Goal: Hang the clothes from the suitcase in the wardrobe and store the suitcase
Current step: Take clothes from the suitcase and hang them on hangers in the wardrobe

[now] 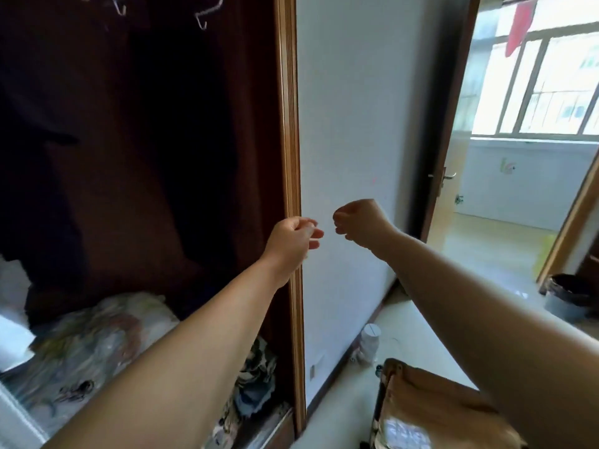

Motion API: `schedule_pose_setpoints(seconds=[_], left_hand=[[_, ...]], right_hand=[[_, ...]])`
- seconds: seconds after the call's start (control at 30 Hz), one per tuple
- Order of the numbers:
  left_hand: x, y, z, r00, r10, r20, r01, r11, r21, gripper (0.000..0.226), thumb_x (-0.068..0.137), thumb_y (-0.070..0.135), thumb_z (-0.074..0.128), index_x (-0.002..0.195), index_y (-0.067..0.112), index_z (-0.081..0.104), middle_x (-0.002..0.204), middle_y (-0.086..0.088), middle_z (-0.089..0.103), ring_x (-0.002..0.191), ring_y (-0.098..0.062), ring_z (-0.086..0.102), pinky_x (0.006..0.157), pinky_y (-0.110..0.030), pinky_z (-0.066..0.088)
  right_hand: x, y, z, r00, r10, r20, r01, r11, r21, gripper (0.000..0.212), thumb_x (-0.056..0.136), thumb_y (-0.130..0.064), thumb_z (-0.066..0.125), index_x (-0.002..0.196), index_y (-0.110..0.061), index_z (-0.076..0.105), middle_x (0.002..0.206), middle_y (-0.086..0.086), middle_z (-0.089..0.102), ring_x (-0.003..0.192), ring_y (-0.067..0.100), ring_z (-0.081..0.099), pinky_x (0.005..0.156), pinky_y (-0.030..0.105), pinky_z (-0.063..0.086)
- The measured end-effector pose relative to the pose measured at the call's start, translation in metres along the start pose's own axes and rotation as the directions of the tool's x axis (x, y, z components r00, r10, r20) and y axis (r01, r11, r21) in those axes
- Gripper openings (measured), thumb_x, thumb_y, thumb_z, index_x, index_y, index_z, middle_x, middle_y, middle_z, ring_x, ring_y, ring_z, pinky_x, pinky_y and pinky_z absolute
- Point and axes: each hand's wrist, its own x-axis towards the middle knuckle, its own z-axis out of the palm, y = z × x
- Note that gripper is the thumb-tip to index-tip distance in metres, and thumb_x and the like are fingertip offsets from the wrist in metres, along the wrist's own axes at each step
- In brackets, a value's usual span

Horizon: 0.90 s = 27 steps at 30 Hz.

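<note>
While both arms reach out by wardrobe [290,124] edge, left hand [291,239] and right hand [359,222] loosely curled, grasping nothing visible; dark clothes [181,140] hang inside; suitcase [431,406] open on floor, awaiting storage.

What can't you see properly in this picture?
- Head view: the wardrobe interior is too dark to tell the hanging clothes apart.
- The hanger hooks are cut off by the top edge.
- The suitcase is partly hidden by the right arm and the bottom edge.
- Whether the left hand or right hand pinches anything is too small to tell.
</note>
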Motion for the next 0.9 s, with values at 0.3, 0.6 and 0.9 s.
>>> schedule_pose_setpoints(seconds=[0.3, 0.6, 0.9], left_hand=[[-0.056, -0.134, 0.083, 0.923, -0.305, 0.234, 0.321, 0.947, -0.031, 0.023, 0.102, 0.016, 0.04, 0.111, 0.009, 0.06, 0.1, -0.004, 0.067, 0.085, -0.018, 0.064, 0.069, -0.024, 0.053], [-0.127, -0.264, 0.173, 0.753, -0.527, 0.394, 0.541, 0.837, 0.085, 0.021, 0.101, 0.015, 0.041, 0.108, 0.012, 0.061, 0.098, -0.004, 0.069, 0.085, -0.016, 0.064, 0.063, -0.022, 0.046], [-0.181, -0.431, 0.276, 0.62, -0.696, 0.363, 0.688, 0.704, 0.176, 0.021, 0.1, 0.014, 0.042, 0.104, 0.012, 0.062, 0.093, -0.004, 0.069, 0.077, -0.013, 0.061, 0.06, -0.021, 0.044]], right_hand=[[-0.085, 0.151, 0.03, 0.938, 0.346, -0.027, -0.341, 0.934, 0.105, 0.021, 0.091, -0.008, 0.058, 0.099, 0.007, 0.069, 0.096, 0.023, 0.072, 0.084, 0.032, 0.069, 0.084, 0.04, 0.056], [-0.172, 0.315, 0.044, 0.809, 0.586, -0.04, -0.584, 0.81, 0.053, 0.019, 0.094, -0.012, 0.058, 0.106, -0.004, 0.071, 0.093, 0.011, 0.072, 0.086, 0.023, 0.07, 0.082, 0.043, 0.058], [-0.237, 0.519, 0.087, 0.671, 0.742, 0.01, -0.741, 0.671, -0.031, 0.017, 0.093, -0.013, 0.056, 0.088, -0.019, 0.072, 0.078, 0.002, 0.071, 0.078, 0.018, 0.068, 0.078, 0.035, 0.056]])
